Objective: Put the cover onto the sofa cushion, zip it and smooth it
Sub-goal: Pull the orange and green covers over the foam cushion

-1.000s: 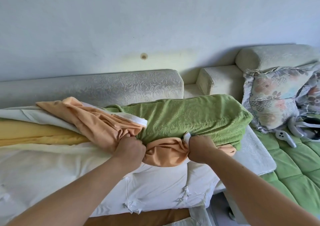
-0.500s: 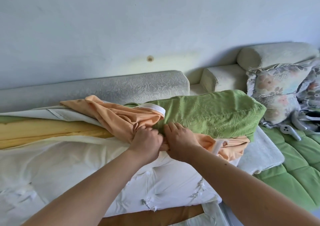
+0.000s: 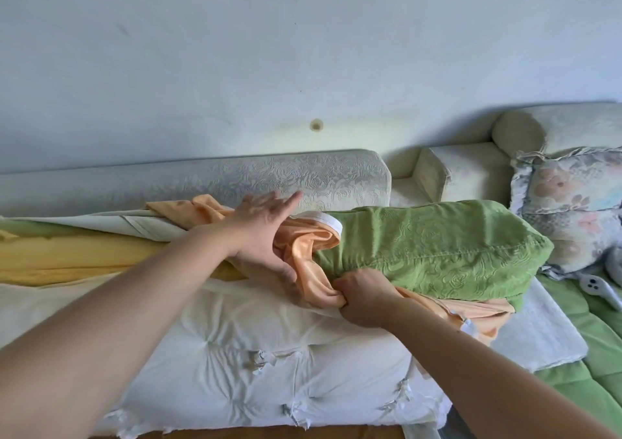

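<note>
Atop mattress [image 3: 235, 354], green cover [image 3: 437, 250] — orange cushion [image 3: 309, 247] seemingly inside, right hand [image 3: 363, 299] gripping it, left hand [image 3: 262, 233] splayed.

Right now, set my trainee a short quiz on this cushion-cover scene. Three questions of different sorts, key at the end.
1. True or false: the left hand grips the green cover.
2. What does the right hand grip? A scissors, B orange fabric, C a phone.
3. Fill the gap: in the head view, the floral pillow lies to the ___ of the green cover.

Key: 1 false, its fingers are straight and spread; 2 B; 3 right.
</note>
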